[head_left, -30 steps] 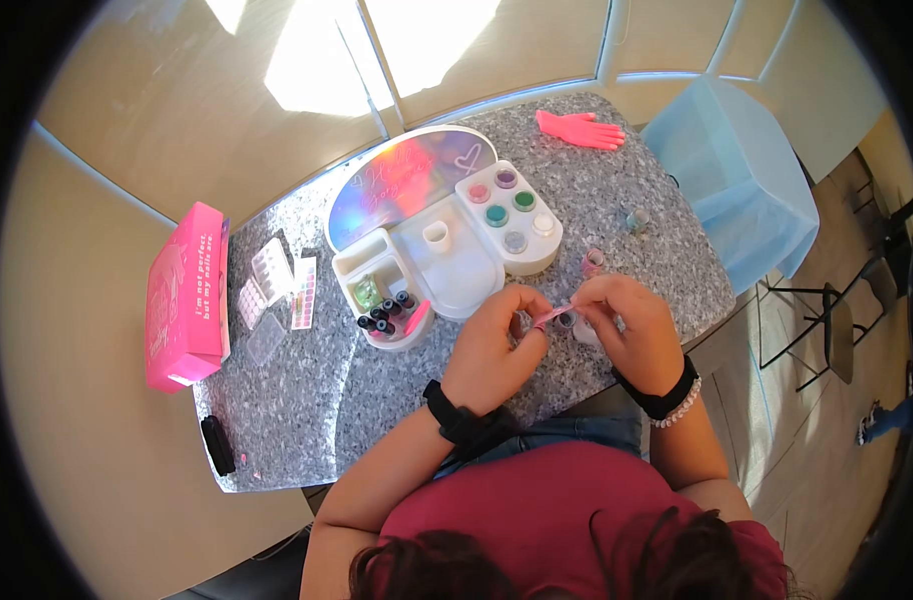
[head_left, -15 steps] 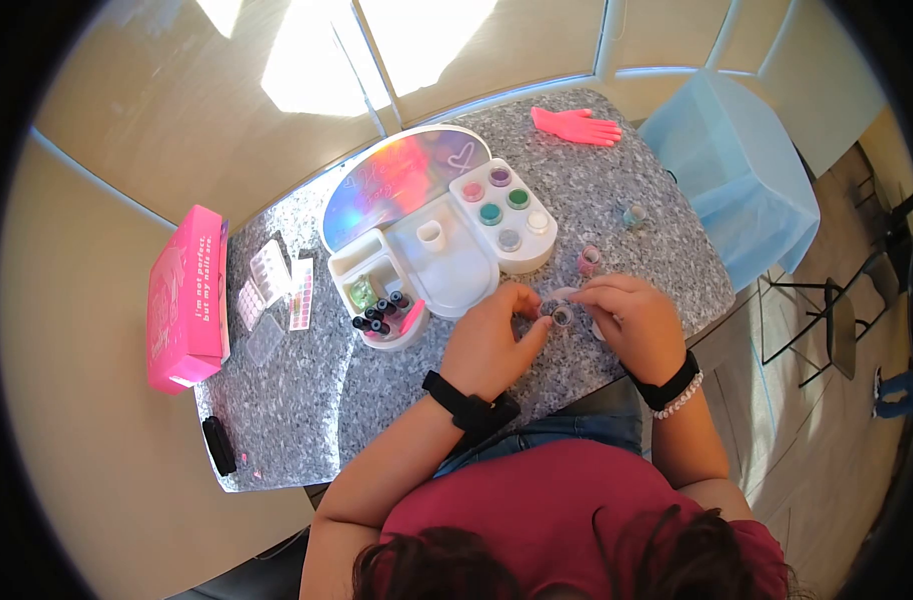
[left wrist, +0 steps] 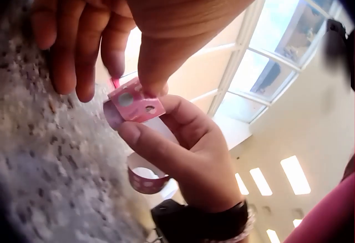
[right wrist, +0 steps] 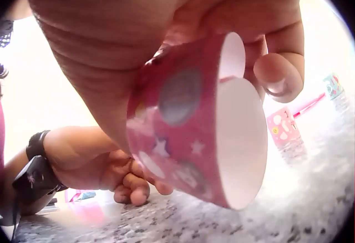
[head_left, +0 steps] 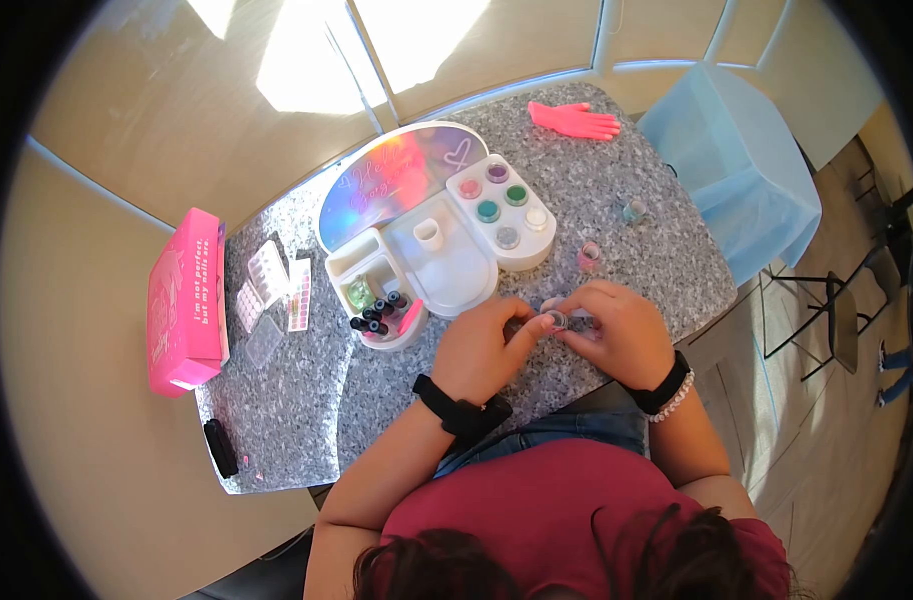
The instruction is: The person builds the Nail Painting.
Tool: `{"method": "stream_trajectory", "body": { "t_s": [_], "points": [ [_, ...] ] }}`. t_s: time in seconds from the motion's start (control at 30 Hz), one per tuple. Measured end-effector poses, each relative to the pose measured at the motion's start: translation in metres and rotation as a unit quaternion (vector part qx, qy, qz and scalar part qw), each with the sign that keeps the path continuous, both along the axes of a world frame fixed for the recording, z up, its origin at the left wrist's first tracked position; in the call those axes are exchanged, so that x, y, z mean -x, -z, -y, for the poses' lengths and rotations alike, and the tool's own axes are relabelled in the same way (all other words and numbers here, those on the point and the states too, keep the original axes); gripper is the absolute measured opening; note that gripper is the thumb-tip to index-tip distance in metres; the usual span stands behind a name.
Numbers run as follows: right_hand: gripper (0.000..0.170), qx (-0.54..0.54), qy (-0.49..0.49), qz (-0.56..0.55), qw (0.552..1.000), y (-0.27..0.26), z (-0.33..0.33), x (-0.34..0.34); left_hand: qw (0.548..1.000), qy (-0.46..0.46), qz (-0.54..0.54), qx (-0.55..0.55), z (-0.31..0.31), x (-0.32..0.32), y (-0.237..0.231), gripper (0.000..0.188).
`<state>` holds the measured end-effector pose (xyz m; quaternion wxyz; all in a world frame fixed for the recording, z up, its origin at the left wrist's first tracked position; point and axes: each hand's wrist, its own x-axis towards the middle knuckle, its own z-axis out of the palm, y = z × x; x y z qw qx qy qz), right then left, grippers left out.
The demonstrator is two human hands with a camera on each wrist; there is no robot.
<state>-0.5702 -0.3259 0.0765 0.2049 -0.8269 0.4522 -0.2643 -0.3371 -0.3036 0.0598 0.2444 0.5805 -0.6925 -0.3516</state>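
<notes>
In the head view, the left hand (head_left: 477,350) and right hand (head_left: 622,335) meet at a small clear jar (head_left: 556,321) near the table's front edge. The left wrist view shows a pink patterned label (left wrist: 132,100) against the jar's side (left wrist: 112,115). The left thumb and fingertip pinch the labelled jar from above, while the right hand (left wrist: 197,154) grips it from below with thumb and fingers. A loose label end (left wrist: 147,185) curls down beside the right hand. Up close in the right wrist view, the curled pink strip (right wrist: 175,121) hides part of the grip.
A white organizer (head_left: 482,280) holds jars and dark-capped bottles left of the hands. Beyond them stand a pink-labelled jar (head_left: 589,256) and a teal one (head_left: 633,211). A pink practice hand (head_left: 577,121) lies at the back; a pink box (head_left: 185,300) is far left.
The pink strip, earlier stretched between both hands above the jar, is now against the jar. Both hands have closed in around it, the right moving slightly left.
</notes>
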Motion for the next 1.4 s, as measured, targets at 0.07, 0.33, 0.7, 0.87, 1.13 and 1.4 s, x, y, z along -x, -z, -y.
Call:
{"method": "stream_trajectory", "body": {
  "t_s": [0.07, 0.33, 0.7, 0.87, 1.13, 1.4],
  "points": [
    [0.027, -0.009, -0.003, 0.005, 1.0, -0.01, -0.003, -0.002, 0.986, -0.035, -0.146, -0.074, 0.0, -0.003, 0.006, 0.036],
    [0.026, 0.093, -0.077, 0.029, 0.992, -0.017, -0.001, -0.012, 0.897, 0.022, -0.379, -0.228, 0.009, -0.022, 0.013, 0.07],
    [0.041, 0.089, -0.043, 0.102, 0.99, -0.022, -0.006, -0.023, 0.877, 0.028, -0.403, -0.26, 0.011, -0.027, 0.007, 0.053],
    [0.044, -0.061, -0.058, 0.153, 0.985, -0.026, -0.01, -0.025, 0.83, -0.068, -0.507, -0.221, 0.008, -0.018, 0.006, 0.046],
    [0.045, 0.007, -0.057, 0.145, 0.988, -0.024, -0.004, -0.04, 0.831, 0.004, -0.51, -0.222, 0.007, -0.015, 0.022, 0.05],
    [0.035, 0.082, 0.008, 0.122, 0.989, -0.02, 0.0, -0.041, 0.792, -0.038, -0.533, -0.295, 0.004, -0.016, 0.008, 0.054]
  ]
}}
